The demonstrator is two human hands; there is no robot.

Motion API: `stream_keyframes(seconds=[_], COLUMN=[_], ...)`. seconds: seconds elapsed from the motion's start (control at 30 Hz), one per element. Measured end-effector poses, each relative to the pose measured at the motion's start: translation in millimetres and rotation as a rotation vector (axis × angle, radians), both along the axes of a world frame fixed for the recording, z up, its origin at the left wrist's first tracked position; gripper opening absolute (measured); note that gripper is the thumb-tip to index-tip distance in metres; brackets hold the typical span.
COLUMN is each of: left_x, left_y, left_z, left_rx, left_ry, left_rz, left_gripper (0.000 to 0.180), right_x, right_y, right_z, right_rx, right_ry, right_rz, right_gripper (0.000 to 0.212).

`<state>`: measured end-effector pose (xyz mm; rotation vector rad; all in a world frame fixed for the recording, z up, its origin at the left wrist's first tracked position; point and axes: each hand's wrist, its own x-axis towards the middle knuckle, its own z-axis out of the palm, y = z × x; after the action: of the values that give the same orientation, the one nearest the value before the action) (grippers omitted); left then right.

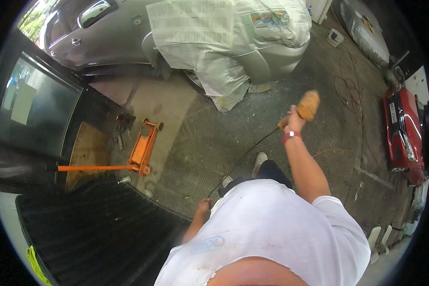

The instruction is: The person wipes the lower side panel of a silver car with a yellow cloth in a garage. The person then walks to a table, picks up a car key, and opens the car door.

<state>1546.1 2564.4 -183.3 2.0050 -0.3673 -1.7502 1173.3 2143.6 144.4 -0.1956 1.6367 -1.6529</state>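
My right hand (294, 119) is raised out in front of me and grips a power tool with a tan fluffy pad (308, 105) at its end; a dark cord (245, 152) trails from it back toward my feet. My left hand (204, 206) hangs low beside my hip, fingers curled, with nothing visible in it. My white shirt (271, 233) fills the lower middle, and my shoes (259, 162) stand on the dark rubber mat (214, 133).
A silver car (128, 38), its rear draped with newspaper and plastic sheeting (224, 43), is ahead. An orange floor jack (140, 150) lies at left. A red car (403, 133) is parked at right. A black ribbed bed (95, 233) sits lower left.
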Motion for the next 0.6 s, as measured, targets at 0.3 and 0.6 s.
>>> stream_keyframes(seconds=[0.3, 0.6], left_x=[-22, -130], left_y=[-11, -116], left_z=[22, 68], left_rx=[0.098, -0.002], left_ry=[-0.136, -0.547], left_rz=[-0.140, -0.586], left_gripper=[0.035, 0.050], right_x=[53, -157], right_y=[-53, -203], right_z=[20, -11], right_rx=[-0.171, -0.289], right_ry=[-0.053, -0.126], right_rz=[1.042, 0.610], right_gripper=[0.035, 0.033])
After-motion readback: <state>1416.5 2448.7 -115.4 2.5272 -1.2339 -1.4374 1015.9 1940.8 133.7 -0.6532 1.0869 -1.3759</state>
